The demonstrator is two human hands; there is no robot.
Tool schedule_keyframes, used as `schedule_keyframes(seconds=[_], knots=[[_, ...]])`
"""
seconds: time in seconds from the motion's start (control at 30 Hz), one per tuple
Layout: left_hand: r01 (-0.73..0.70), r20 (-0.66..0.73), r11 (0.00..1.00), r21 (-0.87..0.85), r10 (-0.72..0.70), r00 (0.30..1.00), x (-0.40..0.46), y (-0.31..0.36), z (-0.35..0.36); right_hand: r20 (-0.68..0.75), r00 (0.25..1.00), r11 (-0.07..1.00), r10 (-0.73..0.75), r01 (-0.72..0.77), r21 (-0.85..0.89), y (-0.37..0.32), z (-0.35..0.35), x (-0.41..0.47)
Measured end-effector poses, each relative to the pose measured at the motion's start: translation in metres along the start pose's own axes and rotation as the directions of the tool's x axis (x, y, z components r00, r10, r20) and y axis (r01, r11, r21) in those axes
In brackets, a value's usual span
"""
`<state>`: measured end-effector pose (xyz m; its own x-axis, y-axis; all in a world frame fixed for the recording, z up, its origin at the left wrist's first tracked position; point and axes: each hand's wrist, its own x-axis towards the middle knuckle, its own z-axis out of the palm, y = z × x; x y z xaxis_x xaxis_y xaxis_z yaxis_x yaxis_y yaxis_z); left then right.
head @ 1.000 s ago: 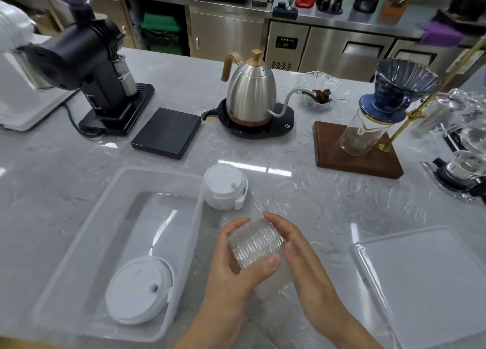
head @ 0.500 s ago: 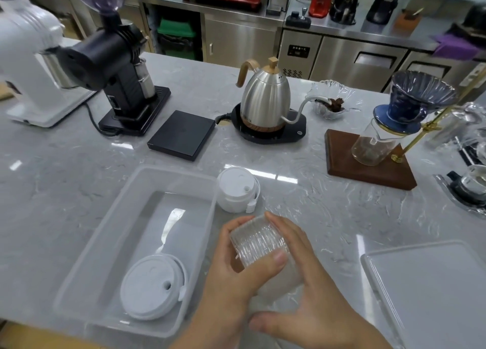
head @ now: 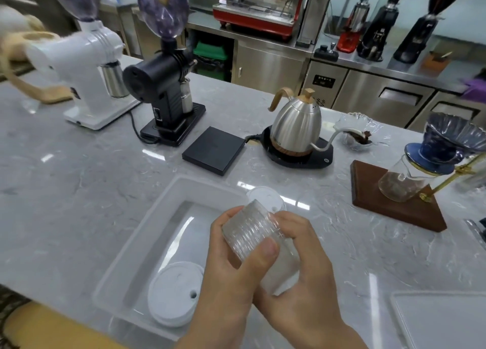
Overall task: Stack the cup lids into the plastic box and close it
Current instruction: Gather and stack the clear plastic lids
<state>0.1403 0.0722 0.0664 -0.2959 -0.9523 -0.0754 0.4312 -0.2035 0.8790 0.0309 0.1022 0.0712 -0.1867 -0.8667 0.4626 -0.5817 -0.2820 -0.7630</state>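
Clear plastic, thin and ribbed, made up the nested stack of lids (head: 253, 234), clasped by the left hand (head: 231, 264) and right hand (head: 297, 272) above the plastic box (head: 147, 233); judged light, slippery, crushable, best held by the sides.

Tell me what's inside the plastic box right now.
One stack of white lids lies at the near end of the plastic box. The left hand covers its near right corner.

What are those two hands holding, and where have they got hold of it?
A stack of clear cup lids, lying sideways. The left hand wraps its ribbed side, thumb across the front; the right hand cups the stack's other end from below and behind.
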Motion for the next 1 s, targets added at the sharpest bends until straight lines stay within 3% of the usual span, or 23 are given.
schedule_keyframes(seconds=[0.13, 0.2, 0.33, 0.47, 0.67, 0.83, 1.0], knots=[[-0.034, 0.057, 0.999, -0.027, 0.036, 0.998, 0.005, 0.014, -0.017, -0.009, 0.999, 0.999, -0.038, 0.038, 0.034, -0.007, 0.007, 0.018], [-0.066, 0.079, 0.998, -0.016, 0.067, 0.995, 0.007, 0.021, -0.032, 0.006, 0.999, 0.990, -0.039, 0.038, 0.136, -0.011, 0.006, 0.029], [-0.144, 0.066, 0.987, 0.067, 0.139, 0.988, 0.019, 0.041, -0.063, 0.161, 0.985, 0.890, 0.069, -0.134, 0.437, -0.017, 0.008, 0.056], [-0.146, 0.063, 0.973, 0.179, 0.137, 0.989, 0.035, 0.063, -0.082, 0.321, 0.937, 0.792, 0.136, -0.298, 0.532, -0.014, 0.020, 0.080], [-0.116, -0.083, 0.956, 0.271, 0.143, 0.986, 0.047, 0.079, -0.100, 0.436, 0.882, 0.768, 0.181, -0.404, 0.498, -0.016, 0.036, 0.105], [-0.022, -0.196, 0.962, 0.273, 0.078, 0.977, 0.052, 0.080, -0.104, 0.509, 0.832, 0.843, 0.222, -0.426, 0.329, -0.007, 0.050, 0.118], [0.153, -0.338, 0.942, 0.299, -0.045, 0.940, 0.057, 0.064, -0.101, 0.550, 0.751, 0.858, 0.366, -0.501, 0.112, 0.016, 0.066, 0.123]])
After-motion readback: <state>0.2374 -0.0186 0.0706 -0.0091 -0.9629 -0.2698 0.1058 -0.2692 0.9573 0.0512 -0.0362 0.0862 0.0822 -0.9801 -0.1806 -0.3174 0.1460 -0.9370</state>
